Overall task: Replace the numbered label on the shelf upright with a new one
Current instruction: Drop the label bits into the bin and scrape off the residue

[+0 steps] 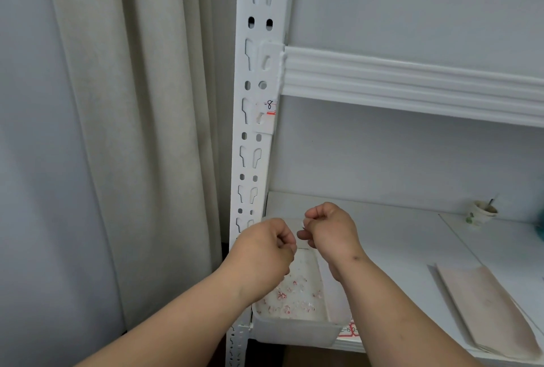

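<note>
The numbered label (268, 115) sits on the white shelf upright (255, 143), just under the beam, half torn with an "8" and a red stripe showing. Both hands hover low over the plastic tray (297, 328) that's full of pink-and-white paper scraps (290, 297). Left hand (265, 244) has fingers curled in tight, right hand (329, 229) is pinching fingertips together, but honestly I can't tell if either holds a bit of label. My guess: they're flicking peeled bits into the tray. Tip: rub fingertips right over the tray so nothing sticks, then go back and lift the rest from a loose corner.
</note>
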{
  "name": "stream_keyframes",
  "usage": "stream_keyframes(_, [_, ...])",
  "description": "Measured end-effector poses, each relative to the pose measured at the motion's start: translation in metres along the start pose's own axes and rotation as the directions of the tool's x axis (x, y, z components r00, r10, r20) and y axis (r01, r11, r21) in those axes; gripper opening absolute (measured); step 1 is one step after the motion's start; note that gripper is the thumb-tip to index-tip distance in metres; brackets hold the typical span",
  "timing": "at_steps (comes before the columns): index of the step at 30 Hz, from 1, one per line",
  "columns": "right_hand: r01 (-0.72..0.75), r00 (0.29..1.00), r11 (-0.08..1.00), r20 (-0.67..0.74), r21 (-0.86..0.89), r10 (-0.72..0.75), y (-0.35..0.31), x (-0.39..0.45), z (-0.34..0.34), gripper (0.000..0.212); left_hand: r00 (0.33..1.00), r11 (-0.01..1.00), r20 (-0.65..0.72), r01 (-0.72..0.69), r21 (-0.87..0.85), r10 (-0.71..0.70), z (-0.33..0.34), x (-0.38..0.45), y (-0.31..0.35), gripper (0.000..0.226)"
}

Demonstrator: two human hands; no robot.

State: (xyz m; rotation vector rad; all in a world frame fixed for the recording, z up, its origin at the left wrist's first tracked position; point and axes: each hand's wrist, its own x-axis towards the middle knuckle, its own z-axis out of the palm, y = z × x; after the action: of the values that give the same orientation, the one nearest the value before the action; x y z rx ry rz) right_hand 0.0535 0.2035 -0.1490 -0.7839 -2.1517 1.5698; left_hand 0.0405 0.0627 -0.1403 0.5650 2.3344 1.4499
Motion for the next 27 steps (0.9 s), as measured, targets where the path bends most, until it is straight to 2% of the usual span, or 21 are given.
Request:
stream_keyframes(10, [-0.05, 0.996, 0.999, 0.072, 0.023, 0.048, 0.006, 0.005, 0.003, 0.021, 0.995, 0.997, 0.078, 0.068, -0.032, -0.066, 0.012, 0.009, -0.007, 0.015])
stream_keyframes(15, [-0.065, 0.993, 0.998, 0.1, -0.006, 0.065, 0.013, 0.011, 0.002, 0.019, 0.992, 0.994, 0.097, 0.093, -0.065, -0.086, 0.025, 0.017, -0.011, 0.011])
stream_keyframes(19, [-0.072, 0.993, 0.997, 0.097, -0.015, 0.073, 0.021, 0.016, 0.002, 0.015, 0.992, 0.983, 0.061, 0.118, -0.141, -0.111, 0.033, 0.023, -0.014, 0.015])
stream_keyframes(22, [-0.089, 0.989, 0.996, 0.121, 0.003, 0.088, 0.028, 0.018, 0.001, 0.008, 0.994, 0.973, 0.016, 0.109, -0.205, -0.108, 0.038, 0.028, -0.018, 0.028])
stream_keyframes(27, [-0.13, 0.983, 0.991, 0.138, 0.039, 0.123, 0.033, 0.024, 0.001, 0.008, 0.981, 0.899, 0.046, 0.189, -0.394, -0.186, 0.046, 0.038, -0.021, 0.036])
